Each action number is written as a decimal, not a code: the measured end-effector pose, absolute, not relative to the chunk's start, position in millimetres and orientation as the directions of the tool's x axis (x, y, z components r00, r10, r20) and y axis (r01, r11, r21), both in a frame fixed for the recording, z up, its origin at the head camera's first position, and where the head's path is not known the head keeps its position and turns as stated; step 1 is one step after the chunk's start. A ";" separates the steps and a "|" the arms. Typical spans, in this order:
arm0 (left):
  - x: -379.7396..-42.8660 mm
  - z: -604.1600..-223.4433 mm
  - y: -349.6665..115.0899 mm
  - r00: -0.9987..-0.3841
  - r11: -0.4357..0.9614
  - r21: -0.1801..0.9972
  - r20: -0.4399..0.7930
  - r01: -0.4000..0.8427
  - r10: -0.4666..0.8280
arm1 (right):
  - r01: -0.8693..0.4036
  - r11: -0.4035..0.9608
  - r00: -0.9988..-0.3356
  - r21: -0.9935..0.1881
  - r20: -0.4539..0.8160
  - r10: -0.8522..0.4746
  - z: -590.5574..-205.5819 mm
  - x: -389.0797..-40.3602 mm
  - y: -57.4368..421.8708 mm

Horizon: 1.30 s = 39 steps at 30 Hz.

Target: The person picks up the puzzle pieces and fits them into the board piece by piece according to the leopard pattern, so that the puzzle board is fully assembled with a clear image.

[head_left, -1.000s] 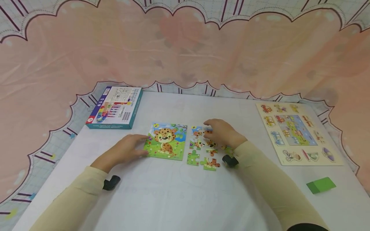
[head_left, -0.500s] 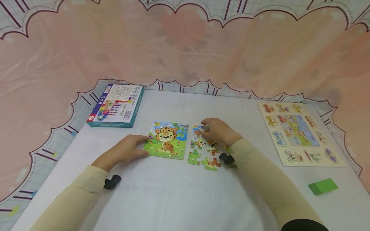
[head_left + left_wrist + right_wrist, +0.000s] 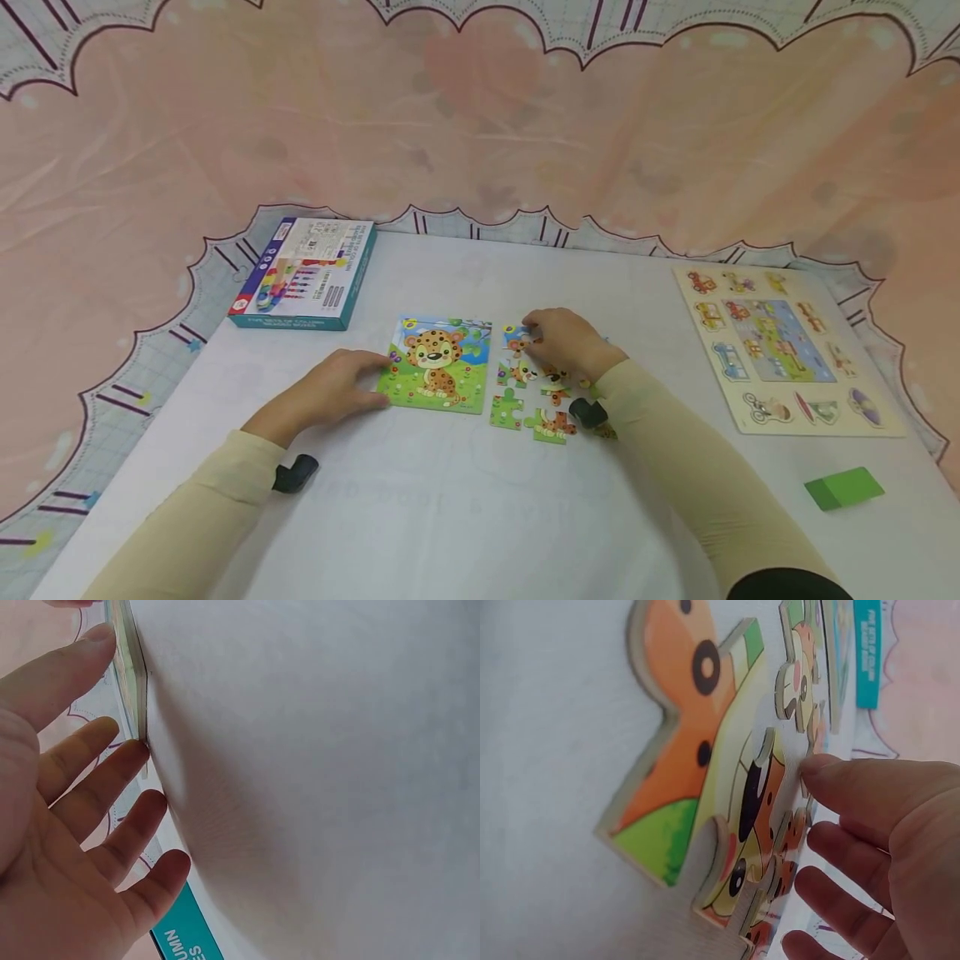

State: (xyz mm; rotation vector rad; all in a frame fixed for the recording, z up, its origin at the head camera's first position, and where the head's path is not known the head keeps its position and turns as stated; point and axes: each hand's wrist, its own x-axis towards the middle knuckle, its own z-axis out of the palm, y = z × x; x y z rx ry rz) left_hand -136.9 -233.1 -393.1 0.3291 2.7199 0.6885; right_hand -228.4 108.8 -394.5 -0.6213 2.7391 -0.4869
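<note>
A square leopard picture board [image 3: 435, 367] lies flat mid-table. My left hand [image 3: 333, 387] touches its left edge with spread, nearly straight fingers; in the left wrist view the thumb [image 3: 79, 671] meets the board's edge [image 3: 133, 682]. To its right lie several leopard puzzle pieces [image 3: 555, 427], with small gaps between some. My right hand [image 3: 570, 340] reaches over the upper ones, its thumb and a finger pinching the edges of a spotted puzzle piece [image 3: 523, 344]. In the right wrist view the thumb [image 3: 840, 776] is at a piece's edge; the other fingers are bent. The hand hides part of the group.
A boxed set [image 3: 303, 273] lies at the back left. At the right are a pale wooden peg puzzle board [image 3: 742, 408] and a green block [image 3: 843, 487]. White cloth [image 3: 420, 508] covers the table, and a patterned curtain hangs behind it.
My right hand has slid slightly left, bringing the spotted puzzle piece closer to the blue corner piece. My left hand stays at the board's edge. The head view has shifted a little.
</note>
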 end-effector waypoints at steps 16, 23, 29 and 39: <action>-141.2 -395.8 -229.9 -0.930 0.864 0.486 -0.242 0.131 0.277 | -0.355 0.858 -0.872 -0.370 -0.198 -0.447 -395.4 -230.6 105.1; -141.3 -392.1 -227.7 -0.928 0.870 0.479 -0.258 0.119 0.268 | -0.379 0.857 -0.870 -0.349 -0.180 -0.458 -396.1 -231.4 105.9; -141.2 -391.4 -225.7 -0.925 0.875 0.470 -0.269 0.116 0.267 | -0.378 0.857 -0.873 -0.350 -0.173 -0.456 -397.3 -231.5 105.4; -141.0 -394.7 -226.0 -0.923 0.864 0.484 -0.250 0.142 0.292 | -0.374 0.861 -0.873 -0.344 -0.182 -0.452 -394.9 -230.5 104.3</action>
